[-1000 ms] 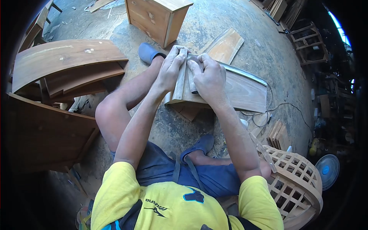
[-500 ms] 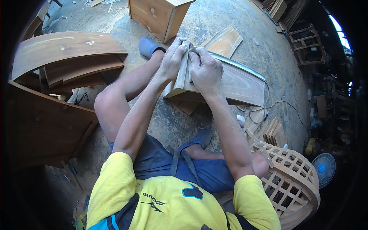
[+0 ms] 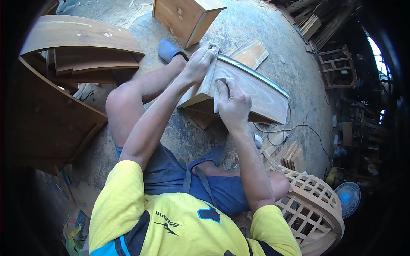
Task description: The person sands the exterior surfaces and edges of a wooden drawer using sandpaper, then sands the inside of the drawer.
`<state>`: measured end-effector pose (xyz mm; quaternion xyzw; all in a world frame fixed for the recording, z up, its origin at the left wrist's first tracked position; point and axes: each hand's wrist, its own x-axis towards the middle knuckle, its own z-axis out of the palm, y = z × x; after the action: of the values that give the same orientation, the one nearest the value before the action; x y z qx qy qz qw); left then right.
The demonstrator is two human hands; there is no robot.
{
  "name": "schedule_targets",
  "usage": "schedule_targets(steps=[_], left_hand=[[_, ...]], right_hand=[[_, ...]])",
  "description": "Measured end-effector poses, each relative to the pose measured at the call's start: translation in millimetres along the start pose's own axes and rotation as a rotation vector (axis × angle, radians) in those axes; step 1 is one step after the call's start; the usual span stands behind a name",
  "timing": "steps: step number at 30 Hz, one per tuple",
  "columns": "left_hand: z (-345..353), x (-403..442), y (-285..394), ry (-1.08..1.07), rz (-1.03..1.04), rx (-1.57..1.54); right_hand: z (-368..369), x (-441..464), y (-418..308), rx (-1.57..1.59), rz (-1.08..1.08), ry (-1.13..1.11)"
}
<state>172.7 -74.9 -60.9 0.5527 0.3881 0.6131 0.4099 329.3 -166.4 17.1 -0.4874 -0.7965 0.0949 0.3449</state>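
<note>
A pale wooden piece shaped like a drawer (image 3: 265, 94) lies tilted in front of my legs, with a shiny strip along its far edge. My left hand (image 3: 200, 63) is closed over its upper left edge, the fingers curled round the far corner. Against the broad panel, close to the left board, is my right hand (image 3: 235, 104), its thumb and fingers bent together. Whatever those fingers pinch is mostly hidden. Both hands look dusty.
A brown wooden cabinet (image 3: 185, 21) stands beyond my foot, with a loose board (image 3: 253, 53) near it. Curved furniture (image 3: 85, 34) is at the left. A lattice wooden frame (image 3: 309, 205), a fan (image 3: 348, 198) and a cable (image 3: 309, 126) lie to the right.
My right hand has moved down the panel, away from the far edge and my left hand. The left hand keeps its hold on the edge. The view has shifted slightly.
</note>
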Motion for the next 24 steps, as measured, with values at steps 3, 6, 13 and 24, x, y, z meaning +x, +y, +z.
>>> schedule_targets(steps=[3,6,13,24], left_hand=[[2,-3,1,0.017,0.02,0.02],[-2,-4,4,0.004,-0.01,0.001],[-3,-3,3,-0.003,0.01,0.033],[-4,-10,10,-0.015,-0.017,0.05]], right_hand=[[-1,-7,-4,-0.219,0.257,0.065],[13,-17,-24,-0.045,0.129,0.04],[8,-24,-28,-0.059,0.088,0.022],[0,-20,-17,-0.148,0.113,0.072]])
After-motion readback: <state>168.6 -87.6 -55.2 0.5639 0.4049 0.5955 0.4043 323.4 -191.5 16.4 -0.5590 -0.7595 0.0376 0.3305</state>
